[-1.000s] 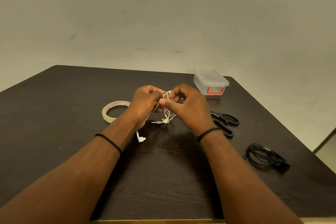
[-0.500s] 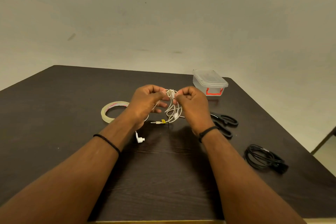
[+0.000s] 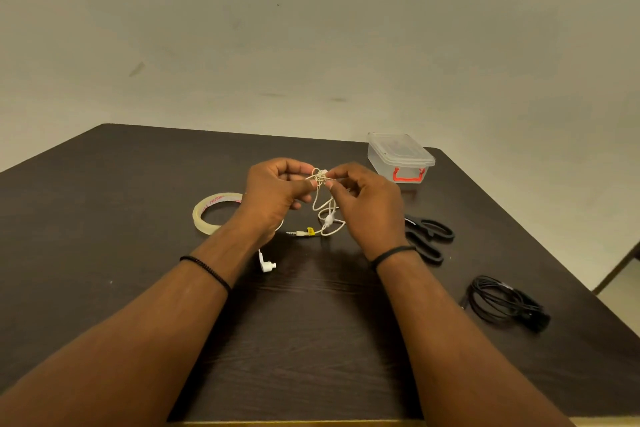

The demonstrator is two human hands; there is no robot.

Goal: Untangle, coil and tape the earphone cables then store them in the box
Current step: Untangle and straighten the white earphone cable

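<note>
Left grip (image 3: 277, 191) and right grip (image 3: 363, 198) pinched on tangled white earphone cable (image 3: 323, 204), plug (image 3: 299, 233) trailed onto dark surface (image 3: 104, 253)

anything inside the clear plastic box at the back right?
The clear lidded plastic box with the red latch shows nothing inside through its translucent walls; it looks empty. The lid is on, and the frosted plastic could hide something small on its floor.
</note>
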